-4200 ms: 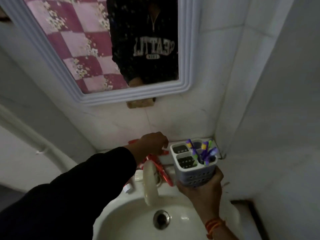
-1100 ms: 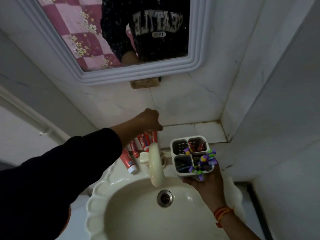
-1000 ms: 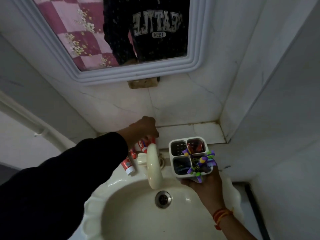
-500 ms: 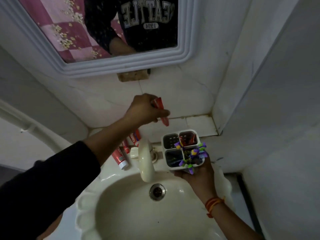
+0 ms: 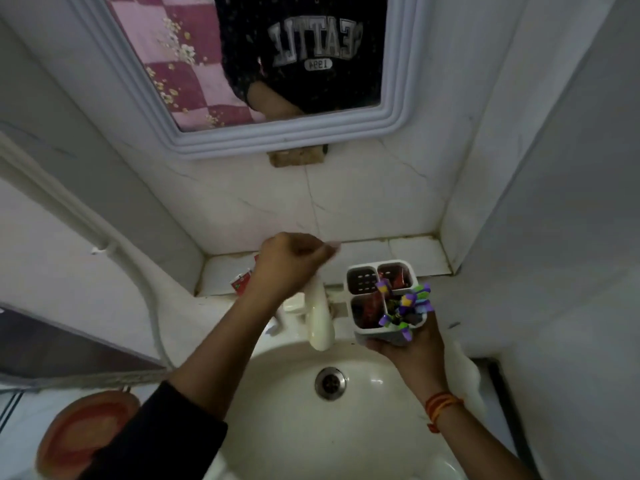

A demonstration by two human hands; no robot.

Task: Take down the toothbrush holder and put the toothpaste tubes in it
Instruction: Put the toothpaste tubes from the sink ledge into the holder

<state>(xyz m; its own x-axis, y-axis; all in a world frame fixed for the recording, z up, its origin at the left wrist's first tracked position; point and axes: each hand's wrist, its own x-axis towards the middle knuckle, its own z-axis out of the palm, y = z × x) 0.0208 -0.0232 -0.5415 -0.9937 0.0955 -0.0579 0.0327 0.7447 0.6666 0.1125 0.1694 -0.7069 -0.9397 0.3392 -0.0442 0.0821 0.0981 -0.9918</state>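
Observation:
My right hand [image 5: 410, 348] holds the white four-compartment toothbrush holder [image 5: 358, 329] from below, over the sink's right rim. Purple and green toothbrushes [image 5: 405, 303] stand in its front right compartment. Red toothpaste tubes show in the back right compartment [image 5: 394, 276] and the front left one [image 5: 369, 306]. My left hand [image 5: 287, 268] is curled in a fist low over the tiled ledge, left of the holder. A red toothpaste tube [image 5: 242, 282] lies on the ledge and pokes out from under that hand. The palm side is hidden.
The cream tap [image 5: 318, 320] stands between my hands above the sink basin [image 5: 277, 410] with its drain [image 5: 330, 382]. The mirror [image 5: 194, 64] hangs above, a wall corner closes in on the right, and a red-orange round object [image 5: 86, 434] sits lower left.
Half a second ago my left hand held a red tube above the holder. A red tube now lies in the front left compartment, and the left hand has dropped back to the ledge.

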